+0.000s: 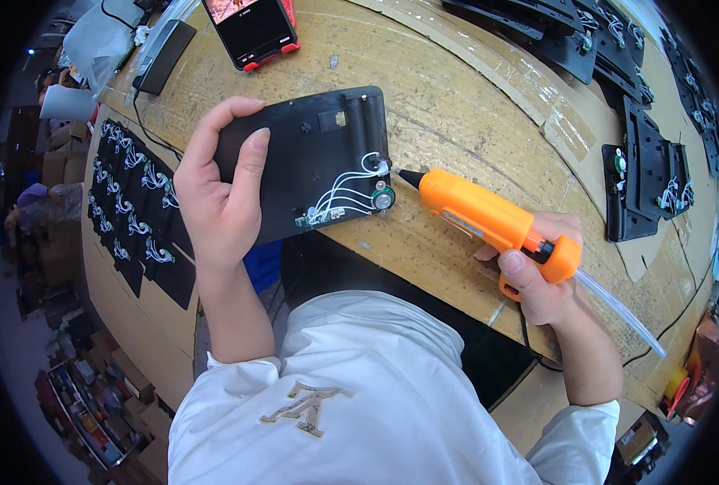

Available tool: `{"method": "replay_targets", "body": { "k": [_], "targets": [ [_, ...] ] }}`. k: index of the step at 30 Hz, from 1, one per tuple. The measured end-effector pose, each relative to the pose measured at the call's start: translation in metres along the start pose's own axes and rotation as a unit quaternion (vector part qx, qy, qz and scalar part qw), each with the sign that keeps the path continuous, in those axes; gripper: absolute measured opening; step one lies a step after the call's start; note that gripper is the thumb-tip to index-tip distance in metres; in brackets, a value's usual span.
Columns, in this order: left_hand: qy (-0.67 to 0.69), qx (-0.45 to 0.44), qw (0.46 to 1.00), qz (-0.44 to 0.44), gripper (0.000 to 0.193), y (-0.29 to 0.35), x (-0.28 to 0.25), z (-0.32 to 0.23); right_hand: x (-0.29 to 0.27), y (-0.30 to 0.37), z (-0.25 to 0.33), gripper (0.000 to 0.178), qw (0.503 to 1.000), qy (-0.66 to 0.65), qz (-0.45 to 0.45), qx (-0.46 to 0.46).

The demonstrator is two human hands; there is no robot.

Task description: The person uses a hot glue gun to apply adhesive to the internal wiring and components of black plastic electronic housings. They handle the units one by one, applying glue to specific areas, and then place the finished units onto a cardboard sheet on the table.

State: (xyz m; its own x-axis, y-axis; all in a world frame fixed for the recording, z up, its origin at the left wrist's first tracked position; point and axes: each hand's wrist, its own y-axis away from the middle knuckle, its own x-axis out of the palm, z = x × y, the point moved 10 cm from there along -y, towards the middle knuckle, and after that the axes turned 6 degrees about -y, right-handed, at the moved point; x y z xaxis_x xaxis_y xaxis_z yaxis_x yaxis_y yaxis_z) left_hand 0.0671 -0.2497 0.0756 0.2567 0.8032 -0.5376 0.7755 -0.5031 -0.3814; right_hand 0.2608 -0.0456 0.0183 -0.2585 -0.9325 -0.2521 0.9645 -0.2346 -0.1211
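My left hand [226, 174] grips a flat black plastic panel [295, 162] by its left side, thumb on the face toward me. White wires [335, 190] run along its lower right part, between a small green circuit board [319, 216], a round silver component [383, 199] and a part near the right edge. My right hand [537, 275] is wrapped round the handle of an orange hot glue gun [477, 206]. The gun's black nozzle [409, 177] points left, close to the panel's right edge by the wires. A clear glue stick [622, 311] sticks out of its back.
A phone in a red case [254, 36] and a dark box-shaped device [165, 56] lie on the far side of the worn wooden table [456, 89]. Several wired black panels are laid out at left [137, 194] and stacked at right [651, 162]. A black cord [679, 315] trails at right.
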Motion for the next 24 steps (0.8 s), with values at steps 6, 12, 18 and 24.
{"method": "replay_targets", "body": {
  "k": [6,12,18,24],
  "targets": [
    [0.069,-0.046,0.997,-0.005,0.022,0.005,0.002,0.030,-0.002,-0.001,0.000,0.031,1.000,-0.016,-0.013,-0.009],
    [0.031,-0.036,0.999,0.001,0.021,0.003,0.003,0.020,-0.001,0.000,0.000,0.032,1.000,-0.017,-0.003,-0.019],
    [-0.033,0.055,0.998,0.000,0.020,0.002,0.000,-0.022,0.002,0.001,-0.001,0.058,0.999,-0.014,0.047,0.014],
    [-0.079,0.113,0.990,0.012,0.023,-0.001,0.001,-0.053,-0.001,0.003,0.003,0.047,0.997,-0.068,0.020,-0.028]
  ]
}}
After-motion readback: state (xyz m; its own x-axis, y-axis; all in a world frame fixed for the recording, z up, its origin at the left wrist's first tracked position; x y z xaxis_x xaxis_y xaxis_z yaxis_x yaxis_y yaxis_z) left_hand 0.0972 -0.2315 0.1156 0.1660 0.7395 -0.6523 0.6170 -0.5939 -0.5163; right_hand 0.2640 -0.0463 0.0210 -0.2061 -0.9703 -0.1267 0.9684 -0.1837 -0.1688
